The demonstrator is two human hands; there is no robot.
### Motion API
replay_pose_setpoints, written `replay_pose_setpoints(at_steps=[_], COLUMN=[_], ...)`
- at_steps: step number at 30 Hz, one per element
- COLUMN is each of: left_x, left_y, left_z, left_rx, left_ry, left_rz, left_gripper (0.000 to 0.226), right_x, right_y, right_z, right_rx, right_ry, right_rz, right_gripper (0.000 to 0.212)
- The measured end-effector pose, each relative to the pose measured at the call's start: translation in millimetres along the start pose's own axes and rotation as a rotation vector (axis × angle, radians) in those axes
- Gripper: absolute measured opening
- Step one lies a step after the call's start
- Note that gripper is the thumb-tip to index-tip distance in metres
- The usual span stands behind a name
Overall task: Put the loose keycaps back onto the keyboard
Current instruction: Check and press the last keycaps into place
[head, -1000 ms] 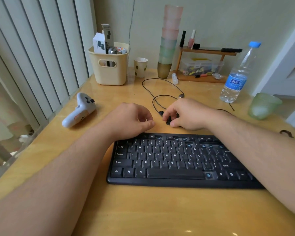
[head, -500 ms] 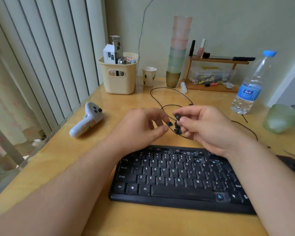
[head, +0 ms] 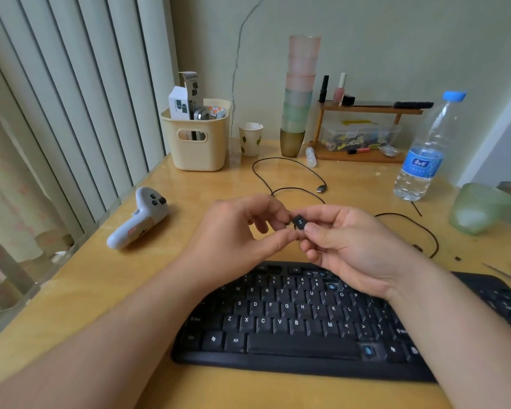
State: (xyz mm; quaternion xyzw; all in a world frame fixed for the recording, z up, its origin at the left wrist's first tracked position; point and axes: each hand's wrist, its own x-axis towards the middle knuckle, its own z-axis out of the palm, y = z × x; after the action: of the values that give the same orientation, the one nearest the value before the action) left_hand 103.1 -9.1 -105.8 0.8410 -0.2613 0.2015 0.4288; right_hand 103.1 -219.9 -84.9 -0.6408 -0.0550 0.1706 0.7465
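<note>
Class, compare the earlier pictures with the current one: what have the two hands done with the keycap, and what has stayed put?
Both hands have lifted off the desk behind the keyboard. The right hand picked up a black keycap and now pinches it in the air, legend up; the left hand has closed in, fingertips at the keycap. The keyboard, white controller and water bottle stayed put.

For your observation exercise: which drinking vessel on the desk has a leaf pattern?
The small white paper cup beside the cream plastic basket; the tall stack of frosted cups and the green glass are plain.
</note>
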Motion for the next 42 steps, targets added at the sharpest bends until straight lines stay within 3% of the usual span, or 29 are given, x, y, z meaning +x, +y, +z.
replay_pose_setpoints(at_steps=[5, 13, 21, 26, 32, 38, 42], left_x=[-1, 1, 2, 1, 0, -1, 2], left_y=[1, -3, -5, -5, -2, 0, 2], left_z=[1, 0, 1, 1, 0, -3, -4], left_rx=[0.029, 0.063, 0.035, -0.011, 0.094, 0.258, 0.330], left_ry=[0.005, -0.028, -0.022, 0.003, -0.003, -0.035, -0.062], left_rz=[0.013, -0.003, 0.004, -0.057, -0.012, 0.075, 0.084], left_gripper=[0.013, 0.017, 0.016, 0.024, 0.013, 0.015, 0.015], right_x=[-3, -6, -8, -9, -8, -12, -7], right_y=[0, 4, -1, -2, -1, -3, -30], right_z=[5, 8, 9, 5, 6, 1, 9], right_rx=[-0.090, -0.620, -0.422, -0.449, -0.460, -0.992, -1.353], right_ry=[0.020, 0.208, 0.138, 0.139, 0.118, 0.196, 0.081], right_rz=[-0.098, -0.300, -0.211, -0.249, -0.280, -0.422, -0.460], right_gripper=[0.024, 0.023, 0.020, 0.014, 0.013, 0.010, 0.002])
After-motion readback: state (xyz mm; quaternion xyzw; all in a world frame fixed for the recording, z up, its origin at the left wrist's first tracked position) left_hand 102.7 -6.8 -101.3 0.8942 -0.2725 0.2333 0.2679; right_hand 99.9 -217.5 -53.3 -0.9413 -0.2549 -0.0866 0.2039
